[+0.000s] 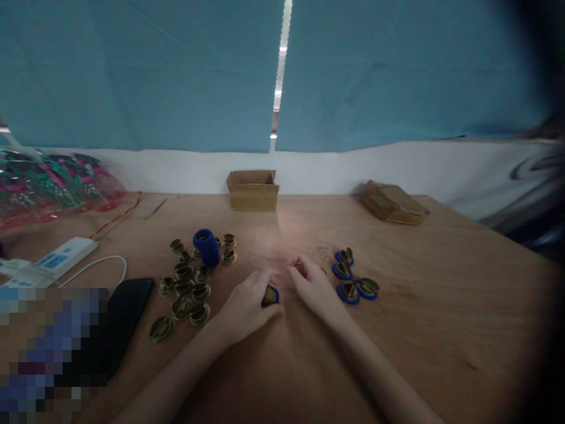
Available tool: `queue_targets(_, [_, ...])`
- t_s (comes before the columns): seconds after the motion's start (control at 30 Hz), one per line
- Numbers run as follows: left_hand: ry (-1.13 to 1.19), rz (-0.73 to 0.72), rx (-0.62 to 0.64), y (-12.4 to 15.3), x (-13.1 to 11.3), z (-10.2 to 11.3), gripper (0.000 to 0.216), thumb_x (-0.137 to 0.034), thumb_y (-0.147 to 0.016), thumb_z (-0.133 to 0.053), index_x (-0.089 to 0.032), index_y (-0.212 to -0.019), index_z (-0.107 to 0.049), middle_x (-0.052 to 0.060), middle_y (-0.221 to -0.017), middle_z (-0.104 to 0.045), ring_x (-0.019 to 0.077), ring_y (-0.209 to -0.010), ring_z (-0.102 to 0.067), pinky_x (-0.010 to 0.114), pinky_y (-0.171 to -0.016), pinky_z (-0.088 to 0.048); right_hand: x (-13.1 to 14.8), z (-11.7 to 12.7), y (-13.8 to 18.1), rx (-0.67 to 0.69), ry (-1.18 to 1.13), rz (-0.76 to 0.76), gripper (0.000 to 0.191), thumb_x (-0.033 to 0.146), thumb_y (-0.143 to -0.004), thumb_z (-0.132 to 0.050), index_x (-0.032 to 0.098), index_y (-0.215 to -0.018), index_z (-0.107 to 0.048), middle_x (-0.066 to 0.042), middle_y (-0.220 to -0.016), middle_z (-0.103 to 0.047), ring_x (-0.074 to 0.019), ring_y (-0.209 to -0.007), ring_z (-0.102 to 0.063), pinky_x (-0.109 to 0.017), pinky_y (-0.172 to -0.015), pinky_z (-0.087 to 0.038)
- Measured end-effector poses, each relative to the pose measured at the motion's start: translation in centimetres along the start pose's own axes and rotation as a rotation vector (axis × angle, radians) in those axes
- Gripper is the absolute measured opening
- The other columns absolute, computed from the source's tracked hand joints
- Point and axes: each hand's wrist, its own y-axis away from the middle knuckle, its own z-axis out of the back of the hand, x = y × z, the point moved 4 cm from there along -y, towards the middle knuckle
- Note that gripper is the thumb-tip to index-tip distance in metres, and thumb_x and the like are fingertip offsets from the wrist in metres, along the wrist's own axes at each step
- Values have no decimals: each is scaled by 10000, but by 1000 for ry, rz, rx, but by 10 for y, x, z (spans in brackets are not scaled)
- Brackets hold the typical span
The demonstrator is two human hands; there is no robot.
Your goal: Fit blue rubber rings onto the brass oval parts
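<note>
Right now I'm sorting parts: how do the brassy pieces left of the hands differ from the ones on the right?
The bare brass-coloured metal pieces on the left have no rings; the blue-ringed brass pieces on the right each sit in a blue ring. The left group is larger, the right only about four. Both lie on the wooden table.

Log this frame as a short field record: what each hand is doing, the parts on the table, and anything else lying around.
left hand: grip closed on a blue-ringed brass piece
right hand: fingers curled on the table, contents too small to tell
left of hands: loose brass pieces, stack of blue rings
right of hands: four blue-ringed pieces
far edge: open cardboard box, flattened box
left side: black phone, white power strip
surface: wooden table
</note>
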Motion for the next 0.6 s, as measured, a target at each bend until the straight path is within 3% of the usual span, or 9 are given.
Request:
queue_targets(0.13, [187, 62, 5, -1, 6, -1, 704, -234, -586, -796, -228, -1200, -450, 95, -1187, -562, 255, -1054, -559, 421, -879, -470, 7, 2, 3, 86, 180, 70, 117, 257, -810, -473, 179, -741, -527, 11, -622, -535, -142, -587, -499, -265, -558, -355])
queue_targets(0.27, [367, 140, 71, -2, 10, 2, 752, -254, -547, -820, -208, -1193, -438, 93, -1095, -592, 200, -843, -618, 345, -694, -520, 24, -1, 12, 222, 327, 219, 111, 287, -802, -550, 183, -765, -542, -1, -666, -564, -144, -614, -510, -258, -562, -352])
queue_targets(0.37, [541, 156, 162, 0, 13, -7, 649, -204, -577, -798, -184, -1122, -446, 96, -1044, -609, 187, -816, -634, 324, -679, -527, 34, -6, 20, 302, 411, 371, 56, 229, -784, -573, 181, -789, -546, -46, -845, -601, -167, -767, -541, -270, -655, -387])
queue_targets(0.47, [680, 142, 214, 2, 12, -15, 530, -165, -642, -745, -171, -1079, -445, 99, -1011, -623, 185, -843, -644, 306, -693, -530, 30, -11, 24, 372, 498, 390, 60, 154, -777, -550, 180, -830, -545, -56, -894, -607, -165, -785, -547, -265, -660, -385])
queue_targets(0.6, [496, 79, 133, -1, 12, -4, 432, -161, -726, -660, -183, -1121, -485, 67, -946, -643, 164, -814, -638, 289, -691, -517, 19, -8, 21, 387, 658, 359, 63, 144, -794, -538, 179, -845, -548, -53, -838, -629, -169, -732, -565, -261, -595, -346])
